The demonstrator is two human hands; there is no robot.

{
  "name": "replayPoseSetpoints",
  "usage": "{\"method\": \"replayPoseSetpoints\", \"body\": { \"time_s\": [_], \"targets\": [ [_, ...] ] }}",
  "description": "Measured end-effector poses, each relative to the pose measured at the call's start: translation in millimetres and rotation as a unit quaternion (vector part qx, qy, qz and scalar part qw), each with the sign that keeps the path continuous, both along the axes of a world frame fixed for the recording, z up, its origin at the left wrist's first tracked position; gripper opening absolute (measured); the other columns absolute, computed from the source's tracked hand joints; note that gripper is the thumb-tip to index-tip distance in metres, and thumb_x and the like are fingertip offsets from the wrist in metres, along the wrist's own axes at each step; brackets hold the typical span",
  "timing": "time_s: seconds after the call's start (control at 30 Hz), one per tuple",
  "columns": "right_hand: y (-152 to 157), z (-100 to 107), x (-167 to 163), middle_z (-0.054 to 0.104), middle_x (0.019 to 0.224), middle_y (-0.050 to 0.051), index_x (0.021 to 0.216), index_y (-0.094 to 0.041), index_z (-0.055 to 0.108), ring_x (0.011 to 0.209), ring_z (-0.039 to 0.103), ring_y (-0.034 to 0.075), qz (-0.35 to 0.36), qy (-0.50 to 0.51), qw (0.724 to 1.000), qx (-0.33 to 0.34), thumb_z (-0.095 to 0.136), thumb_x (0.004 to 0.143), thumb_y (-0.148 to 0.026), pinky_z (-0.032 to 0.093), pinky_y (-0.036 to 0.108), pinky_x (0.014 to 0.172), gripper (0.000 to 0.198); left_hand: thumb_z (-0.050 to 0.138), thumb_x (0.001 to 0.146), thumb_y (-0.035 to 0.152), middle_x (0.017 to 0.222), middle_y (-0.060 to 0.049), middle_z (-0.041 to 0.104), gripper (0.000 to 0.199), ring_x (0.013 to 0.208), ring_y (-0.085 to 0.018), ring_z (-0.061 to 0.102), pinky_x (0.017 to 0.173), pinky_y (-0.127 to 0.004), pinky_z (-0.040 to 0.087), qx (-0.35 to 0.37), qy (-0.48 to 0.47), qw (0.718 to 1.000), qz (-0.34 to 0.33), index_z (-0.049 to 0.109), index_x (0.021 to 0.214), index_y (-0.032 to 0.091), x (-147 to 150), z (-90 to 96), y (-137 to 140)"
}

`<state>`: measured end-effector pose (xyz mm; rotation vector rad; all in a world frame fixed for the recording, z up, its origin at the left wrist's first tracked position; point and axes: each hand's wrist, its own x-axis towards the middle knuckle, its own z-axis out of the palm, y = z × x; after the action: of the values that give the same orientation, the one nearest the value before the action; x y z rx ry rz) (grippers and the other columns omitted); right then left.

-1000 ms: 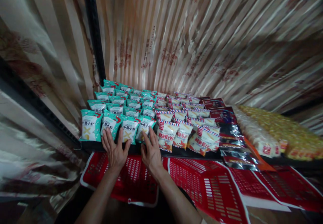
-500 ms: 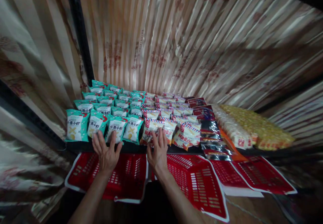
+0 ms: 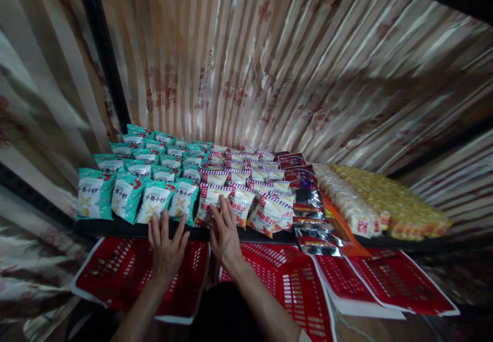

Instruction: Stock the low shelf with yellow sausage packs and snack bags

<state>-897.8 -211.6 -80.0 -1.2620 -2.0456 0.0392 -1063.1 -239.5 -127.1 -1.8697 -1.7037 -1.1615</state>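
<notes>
Rows of teal-and-white snack bags (image 3: 154,196) stand on the left part of a dark shelf (image 3: 134,229). Beside them are rows of white snack bags with red print and striped tops (image 3: 272,212). My left hand (image 3: 168,248) is at the shelf's front edge, just below the front teal bags, its fingers spread and holding nothing. With fingers stretched out, my right hand (image 3: 225,233) reaches against the front of a white snack bag (image 3: 213,198); whether it presses on the bag I cannot tell.
Dark silvery packets (image 3: 310,203) and an orange packet (image 3: 346,236) lie right of the white bags. Further right are pale packs (image 3: 352,203) and yellow packs (image 3: 400,203). Red baskets (image 3: 127,275) stand below the shelf. A striped curtain (image 3: 215,49) hangs behind.
The view has shifted, so the shelf and bags sit further left. My left hand has moved lower, away from the teal bags. My right hand stays at the white bags.
</notes>
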Motion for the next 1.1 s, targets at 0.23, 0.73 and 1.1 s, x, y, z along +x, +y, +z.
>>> {"method": "replayPoseSetpoints", "body": {
  "time_s": [0.23, 0.73, 1.1],
  "targets": [
    [5, 24, 22, 0.025, 0.149, 0.013, 0.128, -0.017, 0.048, 0.133, 0.030, 0.027, -0.001, -0.014, 0.999, 0.033, 0.042, 0.081, -0.006, 0.037, 0.049, 0.104, 0.048, 0.058, 0.083, 0.029, 0.147, -0.012, 0.031, 0.045, 0.136, -0.035, 0.021, 0.106, -0.058, 0.021, -0.002, 0.005, 0.999, -0.044, 0.052, 0.127, 0.026, 43, 7.7, 0],
    [100, 102, 30, 0.069, 0.092, 0.006, 0.092, -0.019, 0.068, 0.088, 0.059, 0.016, 0.098, -0.223, 0.969, -0.049, 0.047, 0.088, -0.018, 0.039, 0.030, 0.091, 0.021, 0.058, 0.083, 0.023, 0.138, -0.021, 0.040, 0.044, 0.134, -0.035, 0.025, 0.101, -0.053, 0.033, 0.006, 0.050, 0.998, -0.033, 0.050, 0.126, 0.014, 74, 19.7, 36],
    [148, 118, 33, 0.071, 0.088, 0.004, 0.104, -0.023, 0.068, 0.087, 0.063, 0.017, 0.113, -0.309, 0.936, -0.122, 0.044, 0.089, -0.022, 0.041, 0.029, 0.088, 0.028, 0.055, 0.085, 0.025, 0.147, -0.015, 0.029, 0.048, 0.136, -0.031, 0.024, 0.109, -0.052, 0.023, 0.010, 0.041, 0.995, -0.089, 0.044, 0.131, 0.019, 77, 20.0, 46]
  ]
}}
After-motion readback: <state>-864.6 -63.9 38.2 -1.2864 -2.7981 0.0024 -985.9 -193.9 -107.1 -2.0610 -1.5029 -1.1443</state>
